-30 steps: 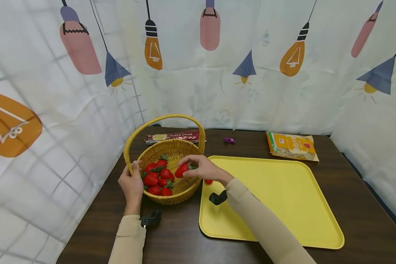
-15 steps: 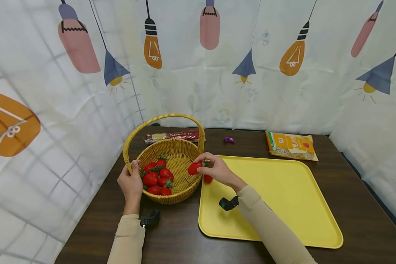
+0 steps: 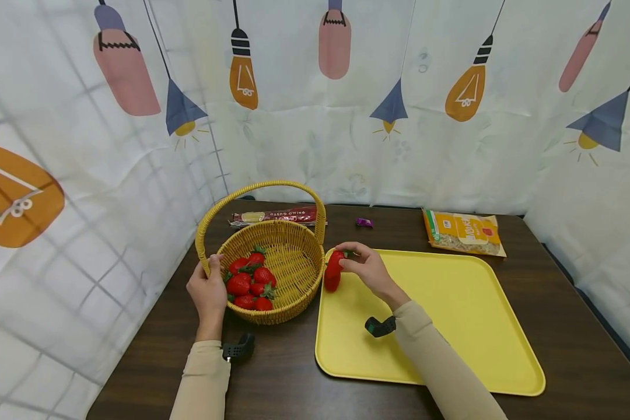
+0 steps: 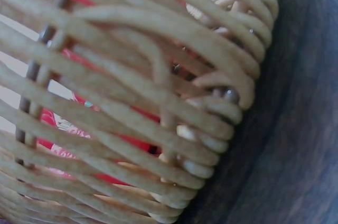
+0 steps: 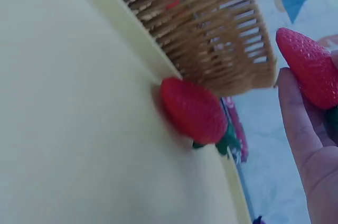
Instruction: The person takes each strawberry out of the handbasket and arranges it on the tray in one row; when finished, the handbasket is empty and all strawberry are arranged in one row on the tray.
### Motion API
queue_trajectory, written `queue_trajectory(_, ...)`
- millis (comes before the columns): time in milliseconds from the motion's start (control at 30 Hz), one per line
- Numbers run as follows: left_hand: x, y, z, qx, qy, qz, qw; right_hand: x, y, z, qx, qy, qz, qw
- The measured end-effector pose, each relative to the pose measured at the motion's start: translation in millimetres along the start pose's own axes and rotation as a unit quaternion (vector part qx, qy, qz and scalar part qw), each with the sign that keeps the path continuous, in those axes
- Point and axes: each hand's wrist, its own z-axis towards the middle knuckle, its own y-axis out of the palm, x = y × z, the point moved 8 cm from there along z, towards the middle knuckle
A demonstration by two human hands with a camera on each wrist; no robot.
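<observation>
A yellow wicker basket (image 3: 299, 269) with a tall handle stands on the table, several red strawberries (image 3: 238, 284) heaped in its left side. My left hand (image 3: 209, 294) grips the basket's left side where the handle joins the rim. Between the thumb and fingers of my right hand (image 3: 367, 269) is a strawberry (image 5: 309, 68), held over the left edge of the yellow tray (image 3: 430, 326). Another strawberry (image 5: 193, 110) lies in the tray against that edge, just under the held one. Woven strands of the basket (image 4: 116, 92) fill the left wrist view, which does not show the hand.
Behind the basket lies a dark red packet (image 3: 299, 216). A small purple wrapped candy (image 3: 364, 223) is at the back middle. An orange and yellow food bag (image 3: 466, 233) lies behind the tray. Printed curtains enclose the dark wooden table (image 3: 278, 373).
My right hand has carried the strawberry rightward, out from over the basket to above the tray's left edge. The left hand has kept its grip on the basket.
</observation>
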Motion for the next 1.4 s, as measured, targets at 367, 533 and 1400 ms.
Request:
queue_trajectory(367, 1.2, -0.7, 0.6, 0.002, 0.000, 0.000, 1.0000, 31.5, -34.9, -10.7, 0.077, 0.058, -0.010, 0.9953)
queue_trajectory(533, 2.1, 0.7, 0.6, -0.002, -0.003, 0.000, 1.0000, 44.6, -46.3, -14.4, 0.111, 0.095, -0.020, 0.9891)
queue_trajectory(1400, 1.8, -0.1, -0.4, 0.002, 0.008, -0.011, 0.9999, 53.6, -36.5, -17.3, 0.029, 0.114, -0.191, 0.9745)
